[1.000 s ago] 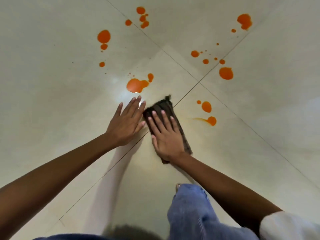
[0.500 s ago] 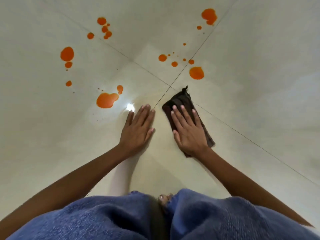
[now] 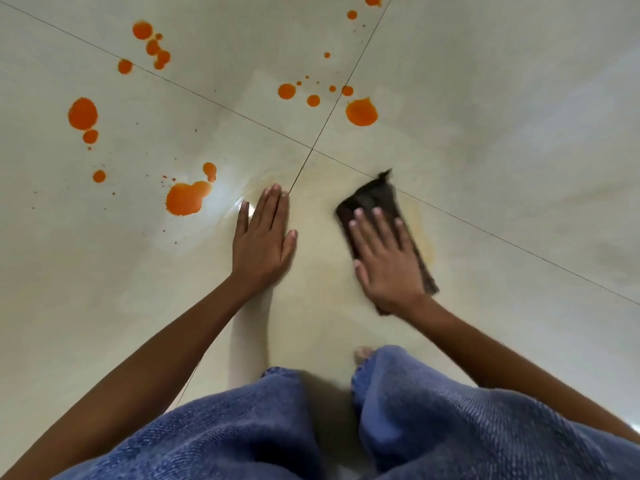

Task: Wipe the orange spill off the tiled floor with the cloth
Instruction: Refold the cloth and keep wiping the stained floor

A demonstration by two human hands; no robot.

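**Wiping in hand; most of the spill not yet reached**

Nearest the camera, knees in blue jeans [image 3: 242, 427] are seen, with a bare toe [image 3: 363, 353] set on the floor [image 3: 502, 133] between them. Further out, the left hand [image 3: 263, 244] is laid flat on the tile, fingers straight and close together, with nothing held. It is judged to serve as a prop. The right hand [image 3: 384, 258] is spread flat on the cloth [image 3: 369, 199], fingers straight, so the cloth is pressed down rather than gripped. The cloth is dark and folded long. It lies just short of the crossing [image 3: 312, 149] of the tile joints, with a frayed corner poking out past the fingertips. A faint smear [image 3: 427, 244] of orange is seen just beside its right edge, so that patch is judged wiped but not quite clean.

Beyond the hands, the spill is untouched. A large blot [image 3: 183, 200] lies near the left hand, on its left. A round blot [image 3: 361, 112] and small drops lie past the crossing, and more lie far left and at the top edge.

For the next move, the cloth would have to be slid under flat pressure, either forward over the crossing to the round blot or left to the large blot. The left hand may have to be shifted first.
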